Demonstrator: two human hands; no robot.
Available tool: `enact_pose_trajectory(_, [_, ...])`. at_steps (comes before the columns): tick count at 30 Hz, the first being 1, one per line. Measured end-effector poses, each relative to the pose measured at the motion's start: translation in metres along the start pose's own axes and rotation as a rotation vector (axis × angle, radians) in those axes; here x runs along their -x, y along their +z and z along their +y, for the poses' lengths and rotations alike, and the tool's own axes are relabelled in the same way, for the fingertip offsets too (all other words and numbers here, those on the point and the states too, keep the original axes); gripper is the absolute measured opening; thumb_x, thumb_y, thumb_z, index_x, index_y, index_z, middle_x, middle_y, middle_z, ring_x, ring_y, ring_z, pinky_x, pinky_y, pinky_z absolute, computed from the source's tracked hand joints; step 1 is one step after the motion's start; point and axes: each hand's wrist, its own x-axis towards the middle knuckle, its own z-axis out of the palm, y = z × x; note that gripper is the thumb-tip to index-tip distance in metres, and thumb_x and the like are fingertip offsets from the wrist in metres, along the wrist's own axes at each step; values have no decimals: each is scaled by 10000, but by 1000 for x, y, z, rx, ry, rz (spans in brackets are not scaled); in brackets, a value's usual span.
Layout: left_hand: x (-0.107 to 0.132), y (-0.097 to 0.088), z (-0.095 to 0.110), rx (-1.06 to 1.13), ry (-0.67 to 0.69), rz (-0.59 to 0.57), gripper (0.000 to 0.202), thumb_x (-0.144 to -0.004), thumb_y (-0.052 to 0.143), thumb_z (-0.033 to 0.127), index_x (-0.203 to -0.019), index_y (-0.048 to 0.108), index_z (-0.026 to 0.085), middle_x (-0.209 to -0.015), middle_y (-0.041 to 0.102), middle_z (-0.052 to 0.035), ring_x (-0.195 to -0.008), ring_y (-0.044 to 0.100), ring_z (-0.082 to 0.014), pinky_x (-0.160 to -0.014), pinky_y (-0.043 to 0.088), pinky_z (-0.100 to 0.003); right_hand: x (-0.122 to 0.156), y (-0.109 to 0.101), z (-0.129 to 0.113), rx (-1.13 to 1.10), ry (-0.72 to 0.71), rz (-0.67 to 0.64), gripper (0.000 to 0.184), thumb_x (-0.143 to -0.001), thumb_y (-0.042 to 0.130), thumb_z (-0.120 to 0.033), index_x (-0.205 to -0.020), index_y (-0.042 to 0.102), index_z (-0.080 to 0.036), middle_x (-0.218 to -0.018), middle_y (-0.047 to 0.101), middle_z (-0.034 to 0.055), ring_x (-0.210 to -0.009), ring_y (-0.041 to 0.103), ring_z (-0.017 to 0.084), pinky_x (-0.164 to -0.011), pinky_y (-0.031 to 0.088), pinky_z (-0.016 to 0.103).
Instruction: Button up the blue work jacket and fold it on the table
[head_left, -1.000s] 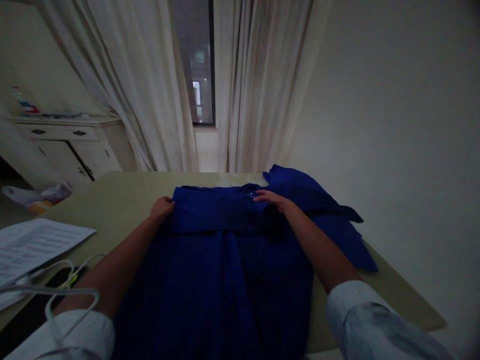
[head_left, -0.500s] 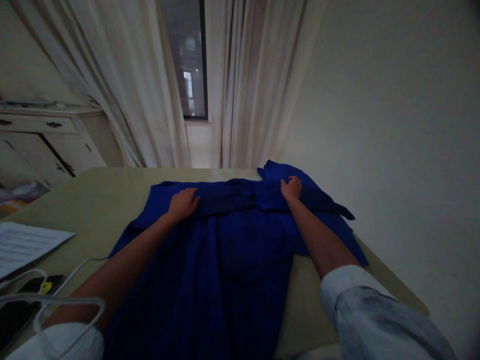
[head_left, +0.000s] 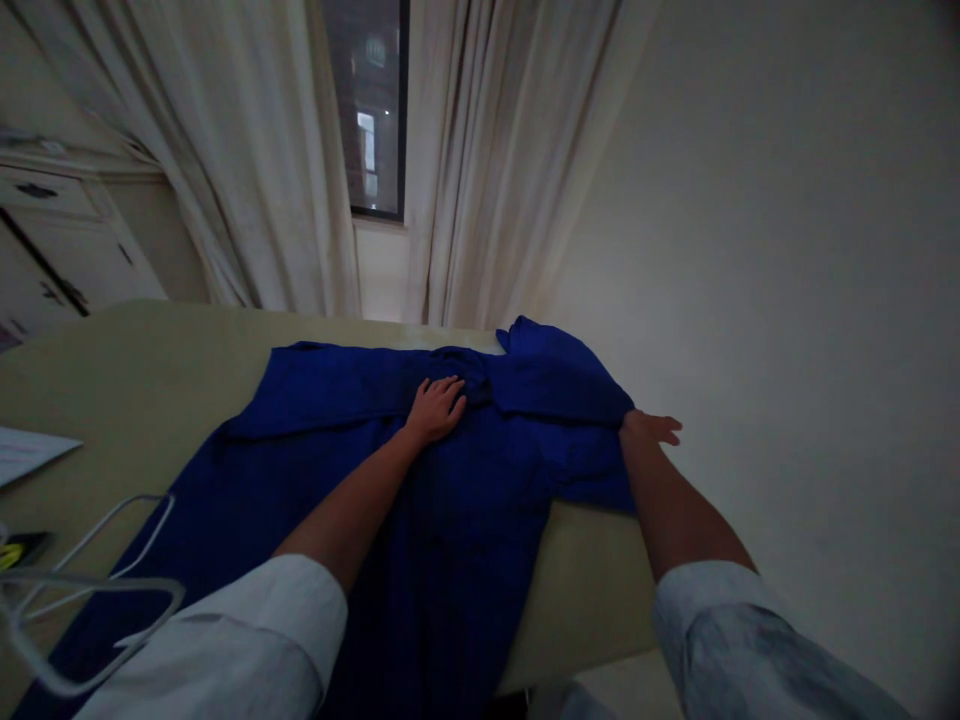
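Carefully pressing, hands apart: left hand (head_left: 435,410) flat on the blue shirt (head_left: 322,385), right hand (head_left: 649,428) at its edge, risking slippage off the table (head_left: 592,590).

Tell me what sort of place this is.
Most likely a room in a home, perhaps a bedroom: long cream curtains hang at a window, a white drawer cabinet stands beside them, and a blue shirt lies spread on a table.
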Motion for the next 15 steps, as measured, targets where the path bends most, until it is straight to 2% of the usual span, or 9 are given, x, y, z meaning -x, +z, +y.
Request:
enact_pose_trajectory(2, [3, -3, 2, 103, 18, 90, 481, -1056, 368, 398, -1432, 606, 216, -1524, 581, -122, -1428, 501, -268, -1279, 220, -517, 13, 2, -22, -46, -80, 20, 700, -834, 614, -142, -1491, 374, -124, -1457, 414, 330, -1240, 641, 360, -998, 559, 501])
enact_pose_trajectory(4, [-2, -8, 4, 278, -35, 186, 460, -1050, 388, 414, -1370, 637, 198, -1465, 613, -134, -1394, 526, -275, -1250, 294, -493, 42, 4, -49, -189, -311, 39, 689, -858, 587, -129, -1508, 359, -151, -1476, 415, 267, -1305, 589, 306, -1056, 538, 442])
enact_pose_trajectory(6, [-11, -17, 3, 598, -222, 320, 475, -1046, 404, 501, -1304, 659, 195, -1403, 640, -148, -1337, 573, -282, -1190, 392, -465, 92, 6, -70, -432, -723, -8, 649, -890, 576, -151, -1508, 377, -165, -1478, 413, 233, -1343, 537, 307, -1080, 527, 464])
enact_pose_trajectory(8, [-19, -35, -6, 908, -464, 445, 596, -1047, 307, 631, -1293, 636, 201, -1327, 670, -160, -1232, 649, -277, -1081, 498, -450, 158, 9, -78, -605, -1133, -212, 603, -941, 552, -188, -1523, 393, -206, -1482, 417, 200, -1356, 512, 306, -1095, 517, 495])
enact_pose_trajectory(10, [-19, -62, -25, 1211, -660, 505, 761, -1016, 138, 745, -1307, 599, 214, -1258, 696, -156, -1136, 703, -265, -961, 571, -425, 227, 13, -67, -651, -1461, -517, 589, -944, 578, -187, -1513, 433, -236, -1495, 417, 177, -1389, 482, 303, -1145, 476, 508])
enact_pose_trajectory(12, [-6, -94, -51, 1487, -769, 508, 887, -959, 35, 825, -1285, 593, 217, -1186, 722, -145, -1091, 722, -274, -886, 605, -428, 285, 18, -40, -572, -1777, -840, 648, -927, 618, -174, -1542, 427, -252, -1562, 390, 169, -1478, 398, 304, -1226, 381, 528])
enact_pose_trajectory(14, [14, -125, -78, 1678, -850, 523, 914, -919, 103, 892, -1216, 625, 202, -1084, 744, -133, -1069, 722, -307, -871, 615, -470, 323, 21, -7, -421, -2055, -1070, 708, -907, 618, -133, -1570, 413, -275, -1631, 361, 150, -1534, 343, 292, -1257, 320, 538])
enact_pose_trajectory(15, [25, -137, -90, 1660, -879, 522, 871, -926, 176, 888, -1182, 643, 198, -1023, 749, -127, -1047, 726, -318, -868, 619, -491, 334, 23, 8, -358, -2128, -1116, 703, -908, 604, -119, -1568, 423, -278, -1648, 362, 143, -1546, 336, 287, -1264, 299, 547])
